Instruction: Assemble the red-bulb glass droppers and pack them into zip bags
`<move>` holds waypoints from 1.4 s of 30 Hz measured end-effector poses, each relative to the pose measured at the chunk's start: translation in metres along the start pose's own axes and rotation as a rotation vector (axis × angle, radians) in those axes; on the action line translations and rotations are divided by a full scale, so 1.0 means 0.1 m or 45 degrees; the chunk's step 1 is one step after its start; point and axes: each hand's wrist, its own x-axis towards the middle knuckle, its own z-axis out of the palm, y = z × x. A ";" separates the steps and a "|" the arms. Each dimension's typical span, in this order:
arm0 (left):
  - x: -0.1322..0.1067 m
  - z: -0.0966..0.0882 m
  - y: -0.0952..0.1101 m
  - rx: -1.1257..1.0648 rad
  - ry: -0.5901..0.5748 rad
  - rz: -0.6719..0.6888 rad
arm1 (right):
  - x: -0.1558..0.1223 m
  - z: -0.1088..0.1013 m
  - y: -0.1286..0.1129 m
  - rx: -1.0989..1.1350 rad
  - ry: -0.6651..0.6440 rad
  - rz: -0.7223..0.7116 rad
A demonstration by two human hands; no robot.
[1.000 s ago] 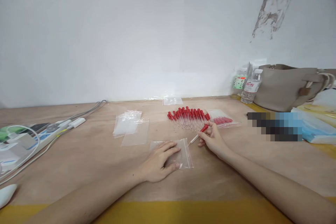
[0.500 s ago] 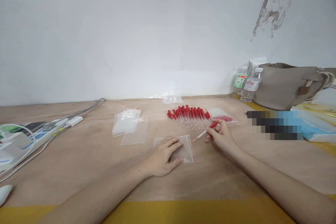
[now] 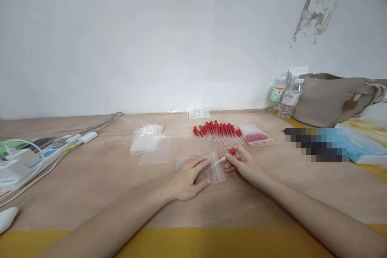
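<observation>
My left hand [image 3: 188, 177] lies flat on a small clear zip bag [image 3: 217, 170] on the wooden table, fingers spread and pressing it down. My right hand [image 3: 242, 163] pinches a glass dropper with a red bulb [image 3: 227, 155]; its clear tip points left and reaches the bag's open edge. Just behind both hands lies a row of several red-bulbed droppers [image 3: 217, 132]. To the right of that row sits a filled bag of droppers [image 3: 256, 135].
A stack of empty clear bags [image 3: 151, 142] lies at the left of centre, another bag [image 3: 198, 113] by the wall. A power strip with cables [image 3: 45, 153] is far left. Two water bottles [image 3: 286, 96], a beige handbag [image 3: 331, 98] and blue items [image 3: 359, 147] stand at the right.
My right hand has come back left and down with the dropper, and its tip now meets the bag's opening. My left hand has stayed on the bag.
</observation>
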 end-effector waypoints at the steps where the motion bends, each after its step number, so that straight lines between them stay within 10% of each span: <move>1: 0.00 -0.01 0.00 -0.013 0.003 -0.003 | -0.01 0.00 0.00 -0.029 -0.052 -0.025; 10: 0.04 0.00 0.04 -0.112 0.028 -0.024 | -0.10 0.03 -0.10 -0.177 -0.639 -0.134; 42: -0.05 -0.15 -0.23 -0.257 -0.022 -0.042 | 0.06 -0.09 -0.05 -0.362 -0.346 0.041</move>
